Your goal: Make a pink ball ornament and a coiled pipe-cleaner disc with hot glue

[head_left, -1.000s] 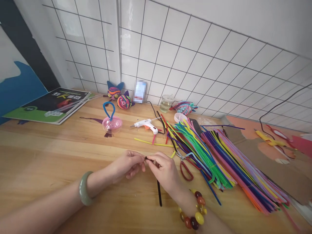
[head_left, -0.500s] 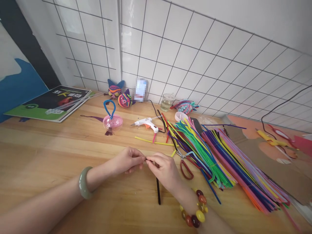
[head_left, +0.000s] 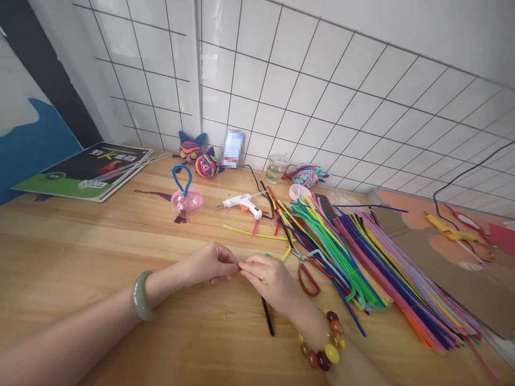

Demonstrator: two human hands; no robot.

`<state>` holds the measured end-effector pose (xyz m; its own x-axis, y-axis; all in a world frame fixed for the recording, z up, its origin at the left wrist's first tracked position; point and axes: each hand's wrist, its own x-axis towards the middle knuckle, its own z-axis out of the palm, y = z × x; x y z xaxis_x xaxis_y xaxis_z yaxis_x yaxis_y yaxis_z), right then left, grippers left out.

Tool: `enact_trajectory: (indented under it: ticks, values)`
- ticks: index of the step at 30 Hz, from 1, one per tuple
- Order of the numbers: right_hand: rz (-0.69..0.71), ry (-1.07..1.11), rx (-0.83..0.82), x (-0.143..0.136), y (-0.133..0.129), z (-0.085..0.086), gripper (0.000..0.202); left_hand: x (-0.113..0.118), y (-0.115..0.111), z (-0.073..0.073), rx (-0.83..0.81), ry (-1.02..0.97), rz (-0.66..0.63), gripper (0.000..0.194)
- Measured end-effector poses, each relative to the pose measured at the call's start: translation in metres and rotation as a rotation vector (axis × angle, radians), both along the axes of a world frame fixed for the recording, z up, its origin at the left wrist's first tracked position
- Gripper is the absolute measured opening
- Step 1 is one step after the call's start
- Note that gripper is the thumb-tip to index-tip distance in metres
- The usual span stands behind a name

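My left hand (head_left: 217, 262) and my right hand (head_left: 267, 276) meet fingertip to fingertip over the wooden table, both pinching a small dark piece (head_left: 240, 266) that their fingers largely hide. A black pipe cleaner (head_left: 267, 316) sticks out below my right hand; its upper part is hidden by that hand. Beyond the hands a yellow pipe cleaner (head_left: 249, 232) lies across the table. Scissors with dark red handles (head_left: 309, 280) rest just right of my right hand. A white glue gun (head_left: 243, 205) lies farther back.
Bundles of coloured pipe cleaners (head_left: 354, 262) cover the right side. At the back stand a glass jar (head_left: 277, 168), a phone (head_left: 233, 148) and colourful wrapped figures (head_left: 207, 164). A pink clear shell with a blue loop (head_left: 187, 201) and a book (head_left: 86, 171) are left.
The lower end of the black pipe cleaner has swung slightly right. A small green tip now shows above my right hand. Both hands keep their pinch with small finger shifts.
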<state>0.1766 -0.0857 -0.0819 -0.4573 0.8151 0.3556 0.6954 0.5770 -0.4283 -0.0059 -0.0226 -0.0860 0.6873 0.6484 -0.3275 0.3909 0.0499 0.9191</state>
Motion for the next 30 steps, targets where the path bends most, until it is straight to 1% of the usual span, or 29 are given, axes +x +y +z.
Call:
enact_trajectory:
  ticks: [3,5,9,13,17,20,25,27,30]
  values:
    - [-0.004,-0.016,0.019,0.0,0.0,0.0,0.019,0.001,0.0,0.0,-0.001,-0.017,0.006,0.027]
    - [-0.044,-0.003,0.032,-0.001,0.0,-0.001,0.021,0.002,-0.001,0.002,0.018,-0.045,0.044,0.026]
    - [-0.153,0.097,0.028,-0.003,-0.001,0.0,0.017,0.004,-0.004,0.009,-0.007,-0.114,0.149,0.026]
    - [-0.209,0.232,-0.003,-0.007,-0.002,0.001,0.014,0.006,-0.008,0.013,-0.061,-0.147,0.221,0.026]
    - [-0.283,0.354,-0.029,-0.014,-0.003,0.001,0.012,0.011,-0.01,0.011,-0.035,-0.184,0.325,0.023]
    - [-0.308,0.405,-0.01,-0.019,-0.003,0.0,0.011,0.014,-0.013,0.008,-0.033,-0.256,0.386,0.021]
    - [-0.32,0.397,0.06,-0.024,-0.002,-0.001,0.012,0.018,-0.019,0.005,-0.118,-0.353,0.468,0.021]
    - [-0.316,0.358,0.082,-0.024,-0.002,0.0,0.014,0.018,-0.021,0.005,-0.181,-0.4,0.474,0.023]
    - [-0.297,0.322,0.071,-0.02,-0.002,0.002,0.014,0.016,-0.021,0.006,-0.257,-0.424,0.419,0.026]
